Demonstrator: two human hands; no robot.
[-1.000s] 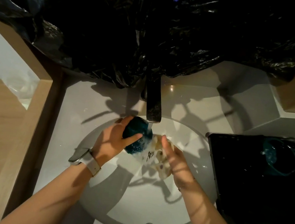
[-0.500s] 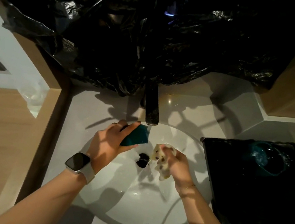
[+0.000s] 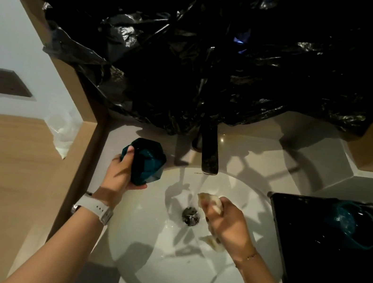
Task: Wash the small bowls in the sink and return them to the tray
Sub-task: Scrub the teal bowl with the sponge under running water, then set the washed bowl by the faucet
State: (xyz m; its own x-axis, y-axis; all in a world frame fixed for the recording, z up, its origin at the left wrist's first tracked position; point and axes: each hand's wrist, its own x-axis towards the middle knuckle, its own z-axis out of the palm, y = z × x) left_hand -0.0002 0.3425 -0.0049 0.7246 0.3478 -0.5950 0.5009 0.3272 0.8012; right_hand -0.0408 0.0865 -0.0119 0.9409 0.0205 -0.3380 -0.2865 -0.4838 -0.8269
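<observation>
Step in hand, as judged: rinse phase for one bowl. The left hand [image 3: 122, 175] grips a small dark teal faceted bowl [image 3: 149, 162], thumb over the rim and fingers curled under its base, and holds it tilted above the back-left part of the white bench [image 3: 252, 158], just outside the rim of the round white sink [image 3: 135, 257]. The bowl is clear of the water.

The right hand [image 3: 226, 220] is closed around a pale crumpled sponge or cloth [image 3: 210, 199], fingers curled tight as if squeezing it, directly beside the thin stream running from the dark flat tap [image 3: 209, 155]. A scrap of the same pale material hangs below the wrist. The hand sits over the sink drain [image 3: 191, 215], near the middle of the basin.

The two hands are well apart: bowl to the left of the tap, sponge to its right.

A black rectangular tray [image 3: 330, 279] lies on the right side of the bench, its left edge touching the sink rim. A second teal bowl [image 3: 352, 225] sits near the tray's back edge, wet-looking; I cannot tell whether it is upright.

Next move, as judged: either bring the held bowl under the stream for a final rinse, or carry it across the sink to the tray. The crossing calls for a firm hold, since a wet glazed bowl is slippery. The tap is running and needs shutting off at the end.

Crumpled black plastic sheeting [image 3: 195, 55] covers the wall behind the tap.
</observation>
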